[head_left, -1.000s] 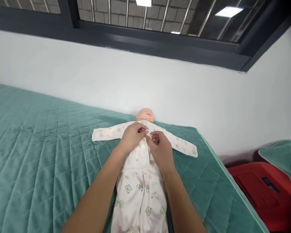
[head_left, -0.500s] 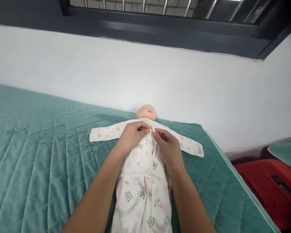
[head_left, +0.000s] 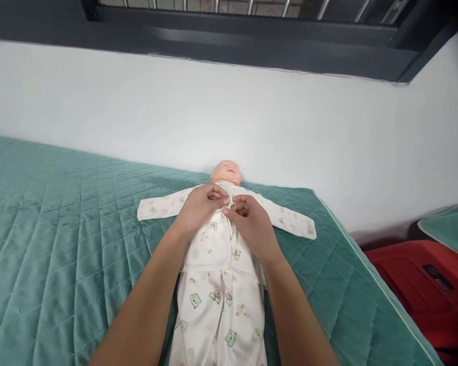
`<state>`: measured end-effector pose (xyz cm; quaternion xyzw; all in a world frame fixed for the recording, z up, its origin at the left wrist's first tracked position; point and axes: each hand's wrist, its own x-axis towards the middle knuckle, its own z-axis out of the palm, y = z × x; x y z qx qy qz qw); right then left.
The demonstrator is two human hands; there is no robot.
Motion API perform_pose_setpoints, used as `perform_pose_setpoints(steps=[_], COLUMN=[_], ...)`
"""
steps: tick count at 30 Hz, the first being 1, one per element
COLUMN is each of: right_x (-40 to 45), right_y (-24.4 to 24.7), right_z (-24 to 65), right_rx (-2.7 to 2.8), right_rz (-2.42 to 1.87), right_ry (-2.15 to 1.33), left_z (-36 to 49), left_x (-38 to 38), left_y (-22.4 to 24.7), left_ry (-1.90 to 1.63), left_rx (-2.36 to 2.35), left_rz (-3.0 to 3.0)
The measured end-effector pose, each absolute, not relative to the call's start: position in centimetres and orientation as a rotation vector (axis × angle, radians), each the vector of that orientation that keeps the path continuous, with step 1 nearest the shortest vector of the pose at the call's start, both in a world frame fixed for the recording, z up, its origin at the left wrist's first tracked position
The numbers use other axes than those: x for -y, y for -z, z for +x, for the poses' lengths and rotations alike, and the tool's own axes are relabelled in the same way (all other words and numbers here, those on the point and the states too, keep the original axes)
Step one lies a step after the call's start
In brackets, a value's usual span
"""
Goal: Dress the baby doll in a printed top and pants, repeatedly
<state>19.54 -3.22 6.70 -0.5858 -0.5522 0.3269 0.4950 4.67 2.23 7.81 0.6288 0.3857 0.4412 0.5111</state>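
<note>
A baby doll [head_left: 226, 173] lies on its back, its head close to the wall. It wears a white baby shirt [head_left: 208, 249] printed with small bears, the long sleeves spread out to both sides, over matching trousers [head_left: 221, 320]. My left hand [head_left: 202, 207] pinches the shirt's front edge at the upper chest. From the other side my right hand [head_left: 252, 218] pinches the cloth beside it, the fingertips of both hands nearly meeting. Whether a tie or a fastener sits between the fingers is too small to tell.
A green quilted cover [head_left: 80, 244] lies beneath the doll, its piped edge running down the right. Behind stands a white wall [head_left: 175, 107] under a dark window frame [head_left: 213, 40] with bars. A red suitcase-like object [head_left: 416, 284] is at the lower right.
The fingers of both hands have shifted slightly at the shirt's front, my right hand's fingertips now closer to the left's. The whole view has moved a little.
</note>
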Motion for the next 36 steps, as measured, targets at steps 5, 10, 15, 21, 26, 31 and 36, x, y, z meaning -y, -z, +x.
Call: perform_pose_setpoints(steps=[5,10,15,21,26,31,36], right_x=[3.2,3.4,3.7,3.8,3.8,3.4,2.9], right_y=[-6.8,-7.1,-7.5,-7.8,-7.6,-7.0,-6.2], right_z=[19.5,19.3,19.0,18.9,19.1,19.6,20.0], right_rx=[1.367,1.408,1.446,1.436,1.419,1.372,1.262], right_rz=[-1.45,-1.5,-1.576,-1.594,-1.553,-1.401,-1.258], right_ry=[-0.799,-0.744,-0.688,-0.669,-0.71,-0.792,-0.797], left_z=[4.3,4.3,4.4,4.1,4.8,6.2,6.2], left_x=[-1.9,-1.5,-1.3,-1.1,-1.3,-1.9,-2.1], left_y=[-8.3,-8.8,-9.2,-9.4,-9.0,-7.8,-7.3], left_ry=[-1.002,-0.957,-0.921,-0.897,-0.977,-1.241,-1.1], left_rx=[-0.899,-0.875,-0.924,-0.934,-1.0,-1.102,-1.12], left_rz=[1.54,1.524,1.48,1.458,1.548,1.974,2.145])
